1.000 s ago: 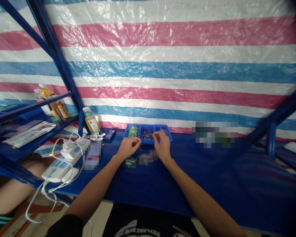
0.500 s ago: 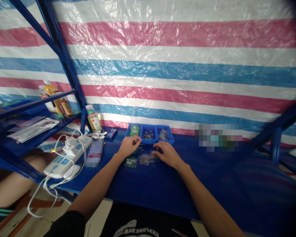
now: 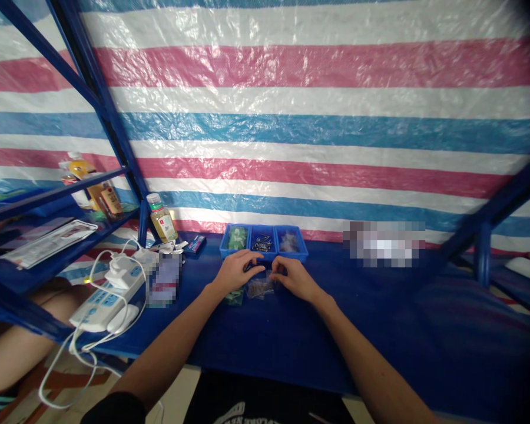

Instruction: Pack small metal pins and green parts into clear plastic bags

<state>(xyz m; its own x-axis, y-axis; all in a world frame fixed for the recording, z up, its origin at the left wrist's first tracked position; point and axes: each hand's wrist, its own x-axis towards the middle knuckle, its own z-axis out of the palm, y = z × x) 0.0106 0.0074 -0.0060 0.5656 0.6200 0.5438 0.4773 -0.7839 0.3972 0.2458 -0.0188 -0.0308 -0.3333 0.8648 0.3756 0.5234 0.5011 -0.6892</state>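
My left hand [image 3: 235, 273] is curled over the table just in front of the blue three-part tray [image 3: 269, 257]. A small dark thing shows between its thumb and fingers, too small to name. Close by on the right, my right hand [image 3: 297, 279] has thumb and fingertips bent together at the edge of some clear plastic; what they pinch is hidden. Between and below the hands lie small clear bags [image 3: 259, 288] of brownish pieces. A greenish bag [image 3: 234, 297] lies partly under my left hand. The tray holds green bags [image 3: 238, 238], dark metal screws [image 3: 262, 242] and clear bags [image 3: 288, 242].
On the left are a white power strip [image 3: 101, 300] with looping cables, a blurred-out flat item [image 3: 164, 280], a small blue box [image 3: 195, 245] and a drink bottle [image 3: 162, 221]. Blue metal posts [image 3: 115, 135] flank the blue table [image 3: 265, 341]. Another person's leg [image 3: 30, 347] shows at left.
My left hand has shifted slightly right and lower, covering the dark screws that lay on the table. My right hand has curled its fingers and moved slightly left. The view has tilted a little.
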